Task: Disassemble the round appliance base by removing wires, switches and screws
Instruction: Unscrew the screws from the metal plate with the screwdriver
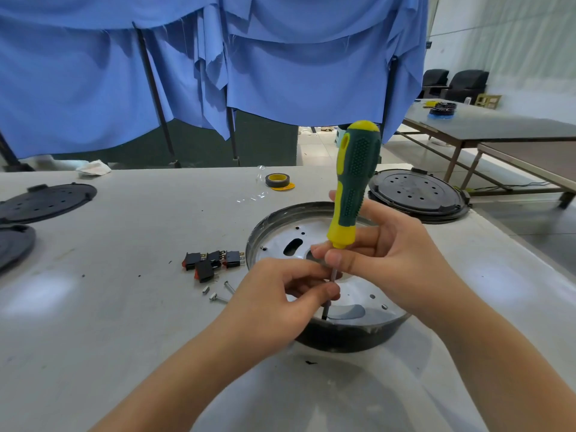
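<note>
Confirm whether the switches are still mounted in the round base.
No: four black switches lie loose on the table, left of the round base.

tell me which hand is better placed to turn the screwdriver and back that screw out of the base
Right. The right hand already grips the screwdriver at the bottom of its handle, upright over the round base. The left hand only pinches the shaft low down, steadying the tip.

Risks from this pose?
1. The screwdriver is pinched only at its collar and shaft by both hands; it may slip off the screw inside the base.
2. Nothing steadies the base, so it may turn.
3. Loose screws lie near the left forearm and may scatter.
</note>
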Available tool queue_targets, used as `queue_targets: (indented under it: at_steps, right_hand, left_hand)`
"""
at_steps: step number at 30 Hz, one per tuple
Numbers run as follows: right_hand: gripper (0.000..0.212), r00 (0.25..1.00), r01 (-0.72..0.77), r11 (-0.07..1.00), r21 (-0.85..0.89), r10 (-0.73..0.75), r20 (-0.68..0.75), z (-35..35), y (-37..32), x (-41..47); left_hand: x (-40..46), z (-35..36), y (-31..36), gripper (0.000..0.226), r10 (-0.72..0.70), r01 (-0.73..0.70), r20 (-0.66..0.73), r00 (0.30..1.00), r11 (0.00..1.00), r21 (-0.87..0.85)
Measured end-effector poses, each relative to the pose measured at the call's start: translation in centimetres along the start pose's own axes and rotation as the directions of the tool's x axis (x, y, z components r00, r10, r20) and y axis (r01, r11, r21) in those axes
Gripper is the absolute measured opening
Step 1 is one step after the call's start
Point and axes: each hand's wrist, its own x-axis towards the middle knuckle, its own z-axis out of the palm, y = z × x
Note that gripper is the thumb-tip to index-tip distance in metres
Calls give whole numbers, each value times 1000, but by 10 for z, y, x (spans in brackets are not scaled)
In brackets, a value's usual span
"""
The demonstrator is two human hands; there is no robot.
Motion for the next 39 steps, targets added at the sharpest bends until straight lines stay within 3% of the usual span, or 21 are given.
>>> queue_targets:
  at_steps: [3, 9, 12, 16, 24, 29, 35, 39]
  right_hand:
    - [49, 999, -11, 998, -65, 14, 39, -1, -1, -1]
    - [55, 1000, 6, 985, -171, -11, -24, 0, 1, 0]
    - [58, 999, 19, 989, -146, -24, -28, -1, 0, -1]
    - [64, 997, 14, 997, -70, -8, 75, 0, -1, -2]
    - [68, 985, 42, 996, -79, -28, 170, 0, 4, -2]
    - [52, 994, 76, 987, -140, -63, 95, 3, 3, -3]
    - [39, 979, 104, 992, -71, -115, -167, 9, 0, -2]
    - [33, 992, 97, 995, -2, -97, -80, 7, 1, -3]
  left_hand:
    - [0, 2, -1, 12, -1, 1, -25, 1000, 1000, 21]
    - [-1, 3, -2, 11, 29, -28, -32, 999, 998, 59]
    - [-1, 2, -3, 7, 28, -26, -68, 997, 999, 33]
    - [2, 1, -5, 17, -6, 4, -98, 995, 1000, -27]
    - [3, -11, -2, 14, -68, 78, 148, 987, 995, -58]
    - [3, -11, -1, 10, -85, 91, 96, 992, 994, -60]
    - [3, -5, -2, 12, -75, 75, 29, 997, 997, 0]
    - [4, -6, -1, 8, -88, 89, 21, 996, 996, -9]
